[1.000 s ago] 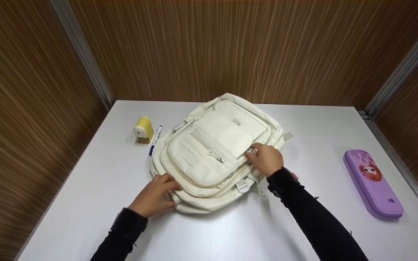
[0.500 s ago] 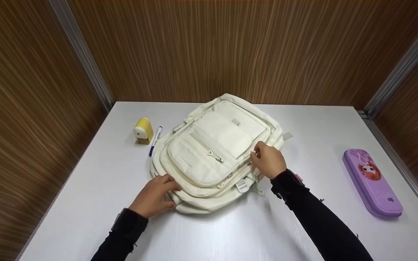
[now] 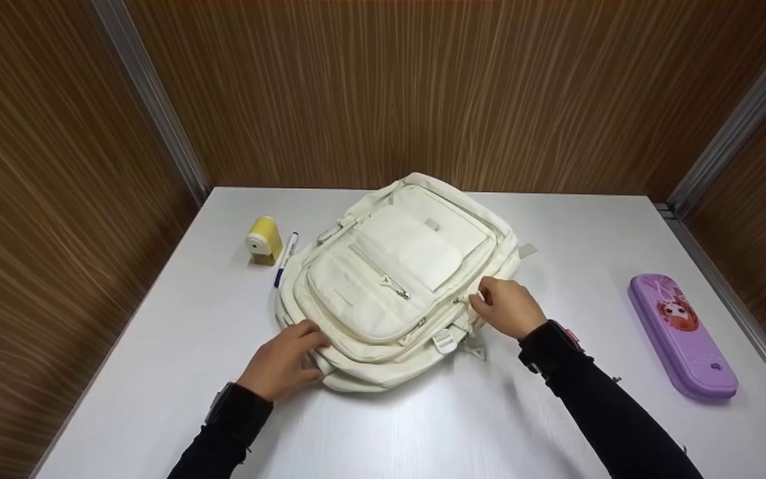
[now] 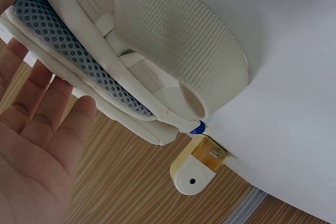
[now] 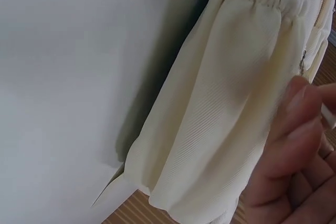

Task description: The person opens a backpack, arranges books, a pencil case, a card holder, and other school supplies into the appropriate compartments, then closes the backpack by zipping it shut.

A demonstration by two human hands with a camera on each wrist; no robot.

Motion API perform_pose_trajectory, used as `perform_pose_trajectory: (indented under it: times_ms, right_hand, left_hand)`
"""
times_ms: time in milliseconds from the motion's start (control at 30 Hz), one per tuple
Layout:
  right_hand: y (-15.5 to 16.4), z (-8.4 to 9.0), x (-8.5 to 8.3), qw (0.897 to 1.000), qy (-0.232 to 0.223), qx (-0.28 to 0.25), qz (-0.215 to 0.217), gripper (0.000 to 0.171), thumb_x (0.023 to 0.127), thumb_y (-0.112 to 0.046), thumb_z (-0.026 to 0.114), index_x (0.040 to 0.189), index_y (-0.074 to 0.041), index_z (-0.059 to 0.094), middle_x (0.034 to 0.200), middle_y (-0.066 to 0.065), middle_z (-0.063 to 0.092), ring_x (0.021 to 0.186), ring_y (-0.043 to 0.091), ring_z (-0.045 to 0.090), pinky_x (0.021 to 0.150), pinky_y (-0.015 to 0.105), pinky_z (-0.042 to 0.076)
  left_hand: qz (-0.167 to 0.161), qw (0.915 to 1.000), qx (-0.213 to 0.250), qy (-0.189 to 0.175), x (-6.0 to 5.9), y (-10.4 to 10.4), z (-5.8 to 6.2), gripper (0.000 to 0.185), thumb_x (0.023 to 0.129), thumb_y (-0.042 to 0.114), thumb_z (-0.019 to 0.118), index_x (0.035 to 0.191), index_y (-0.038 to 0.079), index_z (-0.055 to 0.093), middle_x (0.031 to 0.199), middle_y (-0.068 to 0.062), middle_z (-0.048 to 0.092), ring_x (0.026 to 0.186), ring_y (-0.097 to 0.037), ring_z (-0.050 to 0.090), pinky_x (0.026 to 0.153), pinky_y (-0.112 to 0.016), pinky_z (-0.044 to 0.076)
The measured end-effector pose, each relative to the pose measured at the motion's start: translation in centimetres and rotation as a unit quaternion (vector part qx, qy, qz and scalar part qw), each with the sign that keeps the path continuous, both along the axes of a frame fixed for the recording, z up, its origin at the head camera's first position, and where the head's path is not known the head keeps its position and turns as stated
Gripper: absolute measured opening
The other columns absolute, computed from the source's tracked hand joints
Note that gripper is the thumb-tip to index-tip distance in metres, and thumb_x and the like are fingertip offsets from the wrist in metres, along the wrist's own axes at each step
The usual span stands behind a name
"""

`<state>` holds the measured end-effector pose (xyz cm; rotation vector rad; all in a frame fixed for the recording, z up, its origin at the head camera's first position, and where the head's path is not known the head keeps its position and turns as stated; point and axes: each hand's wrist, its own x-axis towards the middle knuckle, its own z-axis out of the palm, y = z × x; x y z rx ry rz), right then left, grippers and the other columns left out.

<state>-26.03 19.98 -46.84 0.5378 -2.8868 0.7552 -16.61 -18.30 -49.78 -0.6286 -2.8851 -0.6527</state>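
Note:
A cream backpack (image 3: 396,266) lies on its back on the white table, front pockets up. My left hand (image 3: 283,362) grips its near-left bottom edge. In the left wrist view the fingers (image 4: 63,108) lie along one side of that edge, with the thumb on the other, by the grey-blue mesh and a wide strap (image 4: 178,35). At the bag's right side my right hand (image 3: 509,307) pinches a small pale zipper pull beside a metal slider (image 3: 459,301). The right wrist view shows the gathered side pocket (image 5: 220,87) next to the curled fingers, which partly hide the pull.
Left of the bag stand a yellow and white pencil sharpener (image 3: 264,241) and a marker (image 3: 286,259) with a blue end. A purple pencil case (image 3: 683,336) lies at the right. Wood-grain panels (image 3: 423,93) rise behind and beside the table (image 3: 596,239).
My right hand has moved down and to the right along the backpack's side, away from the flap of the front pocket. The left hand stays on the bottom edge, and the bag has hardly moved.

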Motion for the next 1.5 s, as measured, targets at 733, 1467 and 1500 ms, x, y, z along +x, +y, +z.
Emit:
perform_pose_trajectory:
  times_ms: [733, 1467, 1500]
  right_hand:
    - [-0.8, -0.6, 2.1, 0.994, 0.024, 0.010, 0.107, 0.012, 0.090, -0.011, 0.064, 0.078, -0.012, 0.064, 0.060, -0.011, 0.044, 0.056, 0.004, 0.041, 0.055, 0.021, 0.035]
    - [-3.0, -2.1, 4.3, 0.984, 0.024, 0.004, 0.175, 0.017, 0.091, -0.012, 0.063, 0.075, -0.015, 0.059, 0.060, -0.012, 0.045, 0.057, 0.001, 0.041, 0.054, 0.018, 0.037]
    - [-3.1, -2.1, 4.4, 0.984, 0.023, 0.005, 0.176, 0.018, 0.091, -0.012, 0.062, 0.074, -0.015, 0.059, 0.060, -0.012, 0.044, 0.057, 0.000, 0.041, 0.054, 0.018, 0.036]
  left_hand:
    - [-0.028, 0.9989, -0.017, 0.032, -1.0, 0.4, 0.2, 0.035, 0.057, 0.017, 0.085, 0.086, 0.016, 0.065, 0.092, 0.007, 0.056, 0.092, -0.016, 0.054, 0.080, -0.033, 0.047]
    - [-0.026, 0.9952, -0.067, 0.066, -1.4, 4.8, 0.1, 0.045, 0.055, 0.044, 0.088, 0.077, 0.017, 0.060, 0.077, 0.008, 0.051, 0.074, -0.013, 0.047, 0.063, -0.027, 0.039]
    - [-0.026, 0.9954, -0.064, 0.065, -1.4, 5.1, 0.0, 0.045, 0.055, 0.045, 0.088, 0.076, 0.017, 0.060, 0.077, 0.008, 0.051, 0.074, -0.014, 0.047, 0.062, -0.027, 0.039]
